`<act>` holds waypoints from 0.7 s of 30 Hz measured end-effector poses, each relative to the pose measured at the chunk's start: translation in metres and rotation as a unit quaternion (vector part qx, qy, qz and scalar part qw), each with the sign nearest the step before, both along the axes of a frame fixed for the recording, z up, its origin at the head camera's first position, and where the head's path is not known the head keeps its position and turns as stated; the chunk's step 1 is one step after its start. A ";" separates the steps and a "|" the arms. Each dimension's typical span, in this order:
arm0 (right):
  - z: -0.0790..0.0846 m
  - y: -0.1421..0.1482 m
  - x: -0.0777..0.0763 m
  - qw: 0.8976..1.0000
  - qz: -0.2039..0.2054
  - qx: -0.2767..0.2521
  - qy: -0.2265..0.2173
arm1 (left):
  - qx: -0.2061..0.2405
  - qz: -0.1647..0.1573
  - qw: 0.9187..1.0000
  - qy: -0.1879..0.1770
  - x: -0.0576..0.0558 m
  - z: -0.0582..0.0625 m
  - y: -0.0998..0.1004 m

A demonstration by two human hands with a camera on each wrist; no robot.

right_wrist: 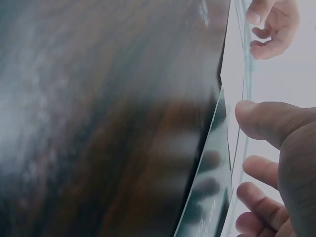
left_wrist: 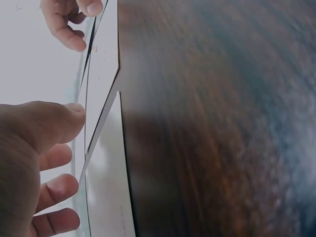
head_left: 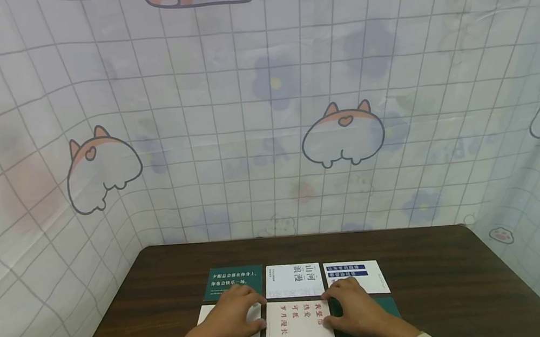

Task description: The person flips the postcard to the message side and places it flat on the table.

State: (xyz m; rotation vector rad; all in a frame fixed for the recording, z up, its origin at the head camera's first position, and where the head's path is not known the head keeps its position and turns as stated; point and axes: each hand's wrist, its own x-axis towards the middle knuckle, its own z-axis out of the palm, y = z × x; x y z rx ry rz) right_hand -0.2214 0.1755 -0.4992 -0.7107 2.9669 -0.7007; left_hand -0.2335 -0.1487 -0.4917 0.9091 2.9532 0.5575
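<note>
In the head view, a white card with red writing lies flat in the front row. My left hand is at its left edge, thumb and fingertips spread along that side. At the right edge, my right hand mirrors it, with thumb and index tips close by. Under the left hand is a partly covered white card; a dark green card is mostly hidden by the right one. Both wrist views show the thumb and fingers apart, pinching nothing.
Behind lie a green card with white writing, a white card with dark characters and a white card with blue bars. All rest on a dark wooden table. A grid-patterned curtain surrounds the back and sides.
</note>
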 end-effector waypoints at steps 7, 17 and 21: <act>0.000 0.002 0.000 1.000 -0.006 0.010 -0.015 | -0.007 0.006 1.000 -0.012 0.000 0.000 0.004; 0.001 0.000 -0.003 0.999 -0.007 0.019 -0.026 | -0.013 0.016 1.000 -0.017 0.001 0.000 0.006; 0.003 -0.001 -0.005 0.999 -0.008 0.021 -0.030 | -0.010 0.015 1.000 -0.017 0.001 0.002 0.007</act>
